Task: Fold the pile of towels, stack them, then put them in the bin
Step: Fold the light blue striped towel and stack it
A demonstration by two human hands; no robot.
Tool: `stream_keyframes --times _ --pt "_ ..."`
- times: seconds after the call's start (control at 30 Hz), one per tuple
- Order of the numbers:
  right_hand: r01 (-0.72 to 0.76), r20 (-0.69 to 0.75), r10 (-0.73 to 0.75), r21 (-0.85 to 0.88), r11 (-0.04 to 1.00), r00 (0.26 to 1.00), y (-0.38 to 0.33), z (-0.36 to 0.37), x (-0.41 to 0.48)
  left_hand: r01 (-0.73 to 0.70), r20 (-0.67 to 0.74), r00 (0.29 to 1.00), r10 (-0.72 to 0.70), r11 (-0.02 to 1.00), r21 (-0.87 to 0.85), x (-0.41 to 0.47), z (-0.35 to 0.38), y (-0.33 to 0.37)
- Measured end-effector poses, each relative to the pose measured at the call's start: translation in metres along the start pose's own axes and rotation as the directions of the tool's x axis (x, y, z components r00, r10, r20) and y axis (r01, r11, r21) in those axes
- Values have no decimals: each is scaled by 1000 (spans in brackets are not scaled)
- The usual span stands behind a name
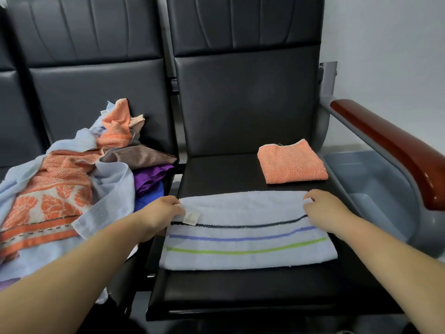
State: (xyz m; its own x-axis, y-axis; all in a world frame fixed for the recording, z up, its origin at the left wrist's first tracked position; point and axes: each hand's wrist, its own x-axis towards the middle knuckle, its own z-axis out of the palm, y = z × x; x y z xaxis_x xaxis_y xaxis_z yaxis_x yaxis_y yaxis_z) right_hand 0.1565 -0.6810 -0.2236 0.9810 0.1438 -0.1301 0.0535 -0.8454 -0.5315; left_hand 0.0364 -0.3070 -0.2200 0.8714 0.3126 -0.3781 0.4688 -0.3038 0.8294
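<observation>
Waiting room — linked black seats [243, 112], wooden armrest [390, 143]

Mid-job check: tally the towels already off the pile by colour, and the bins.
Orange towel, folded: 1
Pale blue striped towel, gripped by left hand and right hand: 1
Grey bin: 1
Total: 3. The pile is too tangled to count.

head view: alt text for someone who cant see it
A left hand and a right hand grip the far corners of a striped towel flat on a black seat. A folded orange towel lies behind it, a towel pile on the next seat, a grey bin at right.
</observation>
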Motion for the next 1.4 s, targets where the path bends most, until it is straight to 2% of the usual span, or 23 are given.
stream_keyframes --times 0.13,0.33,0.43,0.67,0.8,0.9,1.03,1.3,1.4 --pt "-6 -132 26 145 989 991 0 -1 7 17 -41 999 -17 1000 -1 2 -1 11" --pt "36 -206 4 189 981 979 -5 7 22 -36 -184 981 62 990 139 30 -4 20" --pt "49 -231 -17 133 990 973 -6 12 29 -43 -266 956 120 959 280 45 1 20" --pt "14 -237 -49 -148 989 970 -2 29 48 -50 -330 922 202 908 416 68 21 4" --pt "-12 -267 -25 -138 990 963 -2 36 50 -69 -364 880 304 841 536 66 30 -5" --pt "-21 -296 -17 -126 992 955 -2 38 49 -65 -430 844 320 857 511 61 37 -6" --pt "-25 -331 -28 -156 987 943 -3 35 43 -61 -461 831 310 876 478 57 36 -5" --pt "-14 -238 -42 -229 973 970 -2 24 28 -30 -449 808 382 787 616 40 38 3" --pt "56 -244 -127 -278 959 962 -14 21 13 -101 -364 827 428 751 653 27 53 15"
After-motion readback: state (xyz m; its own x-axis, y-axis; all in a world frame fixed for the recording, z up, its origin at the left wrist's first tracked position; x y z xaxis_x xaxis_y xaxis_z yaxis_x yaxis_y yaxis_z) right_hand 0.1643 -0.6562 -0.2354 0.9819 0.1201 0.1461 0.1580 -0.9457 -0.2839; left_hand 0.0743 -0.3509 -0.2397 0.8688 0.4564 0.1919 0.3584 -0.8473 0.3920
